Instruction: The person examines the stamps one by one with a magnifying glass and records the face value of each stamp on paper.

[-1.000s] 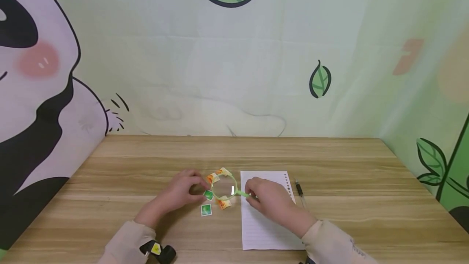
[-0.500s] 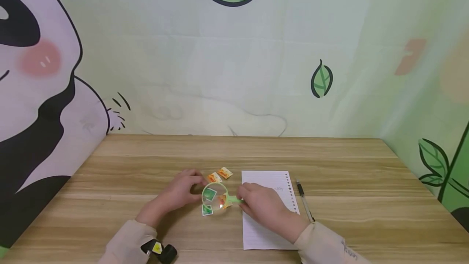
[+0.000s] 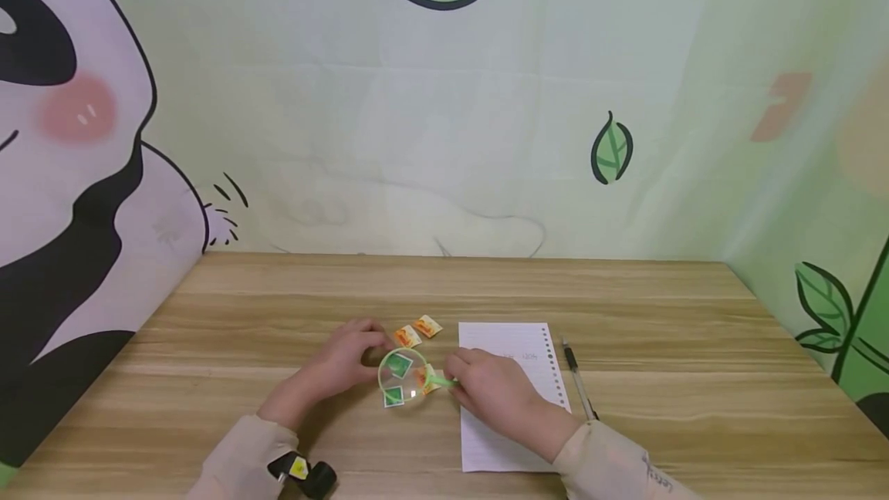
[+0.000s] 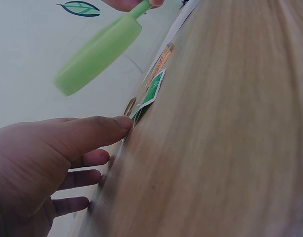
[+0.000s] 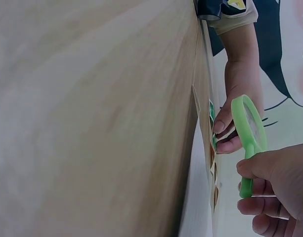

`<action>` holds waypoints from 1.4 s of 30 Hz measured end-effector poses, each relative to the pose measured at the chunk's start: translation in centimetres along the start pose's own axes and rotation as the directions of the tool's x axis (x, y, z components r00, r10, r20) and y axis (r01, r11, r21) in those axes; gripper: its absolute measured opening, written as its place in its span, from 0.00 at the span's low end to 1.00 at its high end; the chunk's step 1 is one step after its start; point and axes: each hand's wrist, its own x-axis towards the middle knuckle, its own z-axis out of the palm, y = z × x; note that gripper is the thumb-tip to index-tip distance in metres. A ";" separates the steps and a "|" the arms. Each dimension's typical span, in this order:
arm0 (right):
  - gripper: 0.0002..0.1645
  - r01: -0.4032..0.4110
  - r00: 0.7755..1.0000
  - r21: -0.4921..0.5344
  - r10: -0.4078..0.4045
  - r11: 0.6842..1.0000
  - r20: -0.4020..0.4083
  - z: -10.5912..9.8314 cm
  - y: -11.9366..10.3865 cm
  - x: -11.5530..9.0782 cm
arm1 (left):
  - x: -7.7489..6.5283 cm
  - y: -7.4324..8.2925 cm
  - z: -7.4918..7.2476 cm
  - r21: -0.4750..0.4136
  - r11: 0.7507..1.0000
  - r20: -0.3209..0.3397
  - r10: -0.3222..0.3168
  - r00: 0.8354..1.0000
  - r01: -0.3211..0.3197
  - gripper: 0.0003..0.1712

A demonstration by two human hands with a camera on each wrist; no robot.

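In the head view my right hand [image 3: 496, 392] grips the handle of a light green magnifying glass [image 5: 246, 123], thumb against fingers. Its lens sits over two green stamps, the upper one [image 3: 399, 365] and the lower one [image 3: 393, 396], and overlaps part of an orange stamp [image 3: 432, 380]. The left wrist view has the magnifying glass raised above the table. My left hand [image 3: 347, 359] rests at the left of the stamps, its fingers spread and its thumb tip right at a green stamp's edge. Two more orange stamps [image 3: 418, 331] lie beyond the lens.
A lined sheet of paper [image 3: 503, 446] with faint handwriting lies under my right hand. Right of it is a black-capped clear pen [image 3: 578, 378]. The wooden table [image 3: 312, 284] ends at a printed backdrop with leaves and a panda [image 3: 69, 199].
My right hand has brought the magnifying glass left and toward me, from between the orange stamps to over the green ones. The pen and the writing show more. My left hand has barely moved.
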 end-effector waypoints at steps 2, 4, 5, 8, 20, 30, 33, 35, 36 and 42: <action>0.10 0.001 1.000 -0.003 -0.001 1.000 -0.003 0.0 0.0 0.0 | 0.0 0.1 0.0 -0.002 1.000 0.005 -0.008 1.000 0.008 0.13; 0.10 0.003 1.000 -0.005 -0.003 1.000 -0.006 0.0 0.0 0.0 | 0.0 0.1 -0.1 0.002 1.000 0.007 -0.013 1.000 0.013 0.14; 0.10 0.004 1.000 -0.006 -0.004 1.000 -0.007 0.0 0.0 0.0 | 0.0 0.1 -0.1 0.005 1.000 0.008 -0.015 1.000 0.015 0.14; 0.10 0.001 1.000 -0.005 -0.001 1.000 -0.011 0.1 0.0 0.0 | 0.0 0.2 -0.1 0.010 1.000 0.004 -0.011 1.000 0.011 0.14; 0.09 0.000 1.000 -0.005 0.000 1.000 -0.027 0.1 0.0 0.0 | 0.1 0.2 0.0 0.007 1.000 0.002 -0.017 1.000 0.017 0.13; 0.08 -0.012 1.000 -0.002 0.012 1.000 -0.011 0.2 0.1 0.0 | 0.1 0.4 -0.1 -0.008 0.999 0.016 -0.032 0.999 0.032 0.13; 0.07 -0.021 1.000 0.007 0.021 1.000 -0.008 -0.1 0.1 0.0 | 0.1 0.4 -0.1 -0.011 1.000 0.016 -0.026 1.000 0.026 0.13; 0.07 -0.027 1.000 0.009 0.028 1.000 -0.009 -0.3 0.2 -0.1 | 0.1 0.3 -0.1 -0.012 1.000 0.010 -0.015 1.000 0.015 0.12; 0.07 -0.033 0.999 0.010 0.033 0.999 -0.008 -0.5 0.2 -0.1 | 0.1 0.3 -0.1 -0.012 1.000 0.007 -0.010 1.000 0.010 0.12; 0.07 -0.073 0.997 0.026 0.073 0.997 -0.013 -1.6 0.7 -0.3 | 0.1 0.3 -0.1 -0.011 1.000 -0.011 0.003 1.000 -0.003 0.15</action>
